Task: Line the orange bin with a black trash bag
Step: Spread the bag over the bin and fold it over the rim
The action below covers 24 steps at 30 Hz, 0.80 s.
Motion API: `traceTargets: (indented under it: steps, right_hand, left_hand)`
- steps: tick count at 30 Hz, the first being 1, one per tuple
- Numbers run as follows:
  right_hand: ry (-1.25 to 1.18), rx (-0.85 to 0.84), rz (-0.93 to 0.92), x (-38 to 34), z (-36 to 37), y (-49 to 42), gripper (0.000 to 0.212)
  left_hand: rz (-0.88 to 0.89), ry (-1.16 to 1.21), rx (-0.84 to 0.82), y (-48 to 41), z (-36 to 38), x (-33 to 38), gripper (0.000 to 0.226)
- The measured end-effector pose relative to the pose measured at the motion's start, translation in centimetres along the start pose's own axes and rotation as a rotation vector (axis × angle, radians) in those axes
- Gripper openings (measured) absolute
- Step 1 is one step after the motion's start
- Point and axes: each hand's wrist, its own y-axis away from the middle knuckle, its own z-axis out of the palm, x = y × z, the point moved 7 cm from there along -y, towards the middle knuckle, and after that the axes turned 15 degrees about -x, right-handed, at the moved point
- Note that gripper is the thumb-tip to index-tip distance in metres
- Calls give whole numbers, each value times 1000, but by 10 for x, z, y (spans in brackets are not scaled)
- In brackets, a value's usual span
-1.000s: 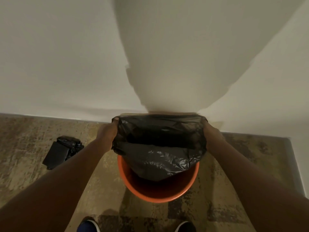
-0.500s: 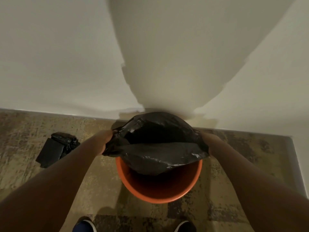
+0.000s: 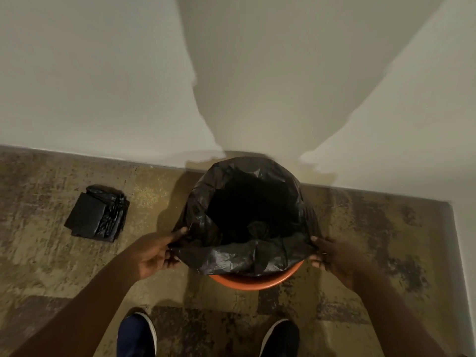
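Since 1 s ago I've brought the black trash bag point(image 3: 247, 256) down; its mouth now drapes the orange bin point(image 3: 253, 279) between my hands. Left hand point(image 3: 154, 253) & right hand point(image 3: 332, 256) each pinch its hem. Next: pull near edge under rim evenly. Floor free both sides; spare folded bags point(image 3: 98, 213) beyond left hand, wall point(image 3: 103, 73) just behind the bin.

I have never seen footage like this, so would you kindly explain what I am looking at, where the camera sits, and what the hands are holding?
There is no machine here: a person wears one wide-angle camera on the head, looking down at their own bare arms. The left hand and the right hand each pinch the edge of a black trash bag, whose open mouth sits in an orange bin on the floor by a pale wall. Only the bin's near rim shows uncovered. To the left, on the mottled carpet, lies a folded stack of spare black bags. The person's shoes show at the bottom.
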Motion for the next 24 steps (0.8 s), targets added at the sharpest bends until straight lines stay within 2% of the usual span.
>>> traceTargets:
  steps: [3, 6, 7, 11, 13, 16, 21, 24]
  right_hand:
    - [-191, 16, -18, 14, -2, -1, 20]
    - [-431, 21, -50, 20, 0, 4, 20]
    - [-509, 21, -61, 23, 1, 6, 18]
    - [-696, -41, -95, 30, 16, 11, 32]
    - [-711, -53, -92, 37, 28, 12, 31]
    - [-697, 42, -64, 52, 41, 11, 33]
    - [-535, 215, -59, 55, 68, 7, 38]
    - [-512, 258, -44, 47, 84, 8, 43]
  left_hand:
    - [85, 161, 12, 0, -1, -12, 45]
    - [166, 310, 39, 1, -3, -20, 11]
    - [183, 353, 47, 2, -4, -24, 10]
    - [220, 450, 52, 4, 3, -34, 19]
    - [231, 460, 33, 5, 14, -38, 24]
    - [248, 437, 35, 6, 30, -43, 31]
    - [292, 470, 20, 2, 59, -53, 44]
    - [300, 458, 130, -7, 59, -63, 53]
